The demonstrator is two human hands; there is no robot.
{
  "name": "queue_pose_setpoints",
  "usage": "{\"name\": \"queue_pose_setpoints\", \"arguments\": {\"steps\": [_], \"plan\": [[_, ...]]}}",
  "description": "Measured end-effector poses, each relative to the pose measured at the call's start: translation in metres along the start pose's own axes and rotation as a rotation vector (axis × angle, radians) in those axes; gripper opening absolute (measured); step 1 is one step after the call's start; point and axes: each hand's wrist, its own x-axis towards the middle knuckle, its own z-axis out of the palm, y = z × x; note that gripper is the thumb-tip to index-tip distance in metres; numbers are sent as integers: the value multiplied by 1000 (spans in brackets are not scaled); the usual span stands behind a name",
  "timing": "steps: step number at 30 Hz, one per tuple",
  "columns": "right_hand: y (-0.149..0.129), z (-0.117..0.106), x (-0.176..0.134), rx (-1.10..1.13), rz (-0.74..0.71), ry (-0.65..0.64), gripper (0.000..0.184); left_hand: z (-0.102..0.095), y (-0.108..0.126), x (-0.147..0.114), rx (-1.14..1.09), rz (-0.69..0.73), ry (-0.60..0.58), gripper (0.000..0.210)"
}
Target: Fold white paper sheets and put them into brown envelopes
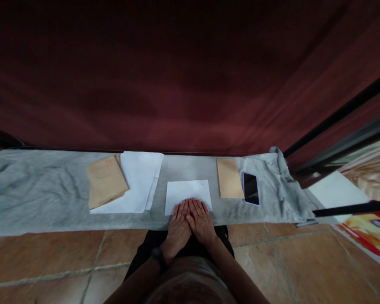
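Note:
A white sheet of paper [186, 191], wider than it is deep, lies in front of me on the grey cloth. My left hand [180, 221] rests flat on its near edge, fingers stretched forward. Beside it and touching it, my right hand [201, 219] lies flat on the same sheet. Neither hand grips anything. To the right, a brown envelope [229, 179] lies by itself. On the left, several white sheets [139, 181] form a loose stack, with brown envelopes [107, 181] partly on top of them.
A phone [251, 188] with a dark screen lies right of the single envelope. The grey cloth [44, 190] covers a long narrow surface. Behind it hangs a dark red curtain-like sheet [177, 93]. Black bars [338, 114] and a colourful printed panel [372, 232] stand at the right.

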Motion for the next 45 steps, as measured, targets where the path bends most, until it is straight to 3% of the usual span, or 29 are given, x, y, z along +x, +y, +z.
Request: {"name": "queue_pose_setpoints", "arguments": {"steps": [19, 32, 37, 42, 45], "plan": [[28, 0, -24, -156, 142, 68, 58, -17, -33, -13, -70, -229, 13, 62], [31, -6, -35, -180, 239, 101, 58, -21, -38, -19, -55, -333, 67, 63], [21, -9, -15, -115, 185, 126, 57, -19, -28, -2, -23, -215, 61, 63], [11, -4, 21, 21, 51, 16, 52, -8, -17, 26, -29, -39, -6, 61], [11, 2, 34, 33, 34, -30, 51, -1, -17, 35, -7, -37, -51, 58]]}}
